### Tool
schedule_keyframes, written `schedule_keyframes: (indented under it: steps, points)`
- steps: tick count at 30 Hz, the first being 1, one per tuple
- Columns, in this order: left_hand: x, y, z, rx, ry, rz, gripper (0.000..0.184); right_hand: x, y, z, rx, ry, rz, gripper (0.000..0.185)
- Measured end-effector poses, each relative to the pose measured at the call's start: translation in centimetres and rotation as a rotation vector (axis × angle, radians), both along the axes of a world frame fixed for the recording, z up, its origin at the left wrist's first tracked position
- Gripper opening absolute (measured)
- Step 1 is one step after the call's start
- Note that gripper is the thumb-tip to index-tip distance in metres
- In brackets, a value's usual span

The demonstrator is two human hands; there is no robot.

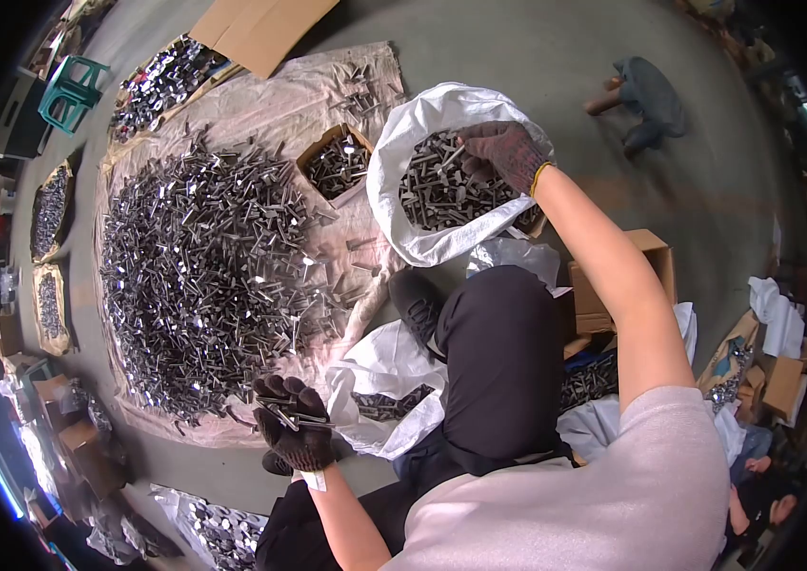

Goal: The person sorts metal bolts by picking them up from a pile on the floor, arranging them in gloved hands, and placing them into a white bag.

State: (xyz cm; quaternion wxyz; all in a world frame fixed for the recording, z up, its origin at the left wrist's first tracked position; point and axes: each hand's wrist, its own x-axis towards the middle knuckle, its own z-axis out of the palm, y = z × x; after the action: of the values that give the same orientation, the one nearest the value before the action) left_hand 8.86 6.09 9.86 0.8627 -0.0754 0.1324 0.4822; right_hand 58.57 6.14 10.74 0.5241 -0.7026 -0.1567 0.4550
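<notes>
My left hand [295, 424], in a dark knitted glove, is turned palm up at the near edge of a large pile of bolt-like metal pieces [203, 276]. Several of these metal pieces [291, 415] lie across its palm under curled fingers. My right hand [506, 155], gloved too, reaches over the rim of a white woven sack [392, 176] at upper centre. Its fingers point down and pinch around a bright metal piece [454, 155]. Inside the sack are many similar dark pieces [441, 195].
A cardboard box [306, 164] of metal pieces stands between pile and sack. Another white sack [389, 357] lies by my shoe [415, 305]. An open carton [651, 257] is under my right arm. A dark stool [649, 100] and green stool [72, 93] stand farther off.
</notes>
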Motion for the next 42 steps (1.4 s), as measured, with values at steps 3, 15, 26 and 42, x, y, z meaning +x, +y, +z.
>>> schedule_keyframes:
  steps: [3, 15, 26, 42]
  points:
    - [-0.6, 0.1, -0.4, 0.05, 0.012, -0.029, 0.04, -0.1, -0.5, 0.4, 0.016, 0.047, 0.006, 0.016]
    - [-0.5, -0.4, 0.3, 0.026, 0.024, -0.005, 0.041, 0.1, -1.2, 0.2, 0.17, 0.119, 0.022, 0.015]
    - [-0.4, -0.2, 0.2, -0.004, 0.03, 0.03, 0.043, -1.2, 2.3, 4.8, 0.271, 0.188, 0.096, 0.014]
    - [-0.9, 1.9, -0.9, -0.086, 0.111, 0.125, 0.043, 3.1, 18.8, 2.9, 0.202, -0.189, -0.158, 0.022]
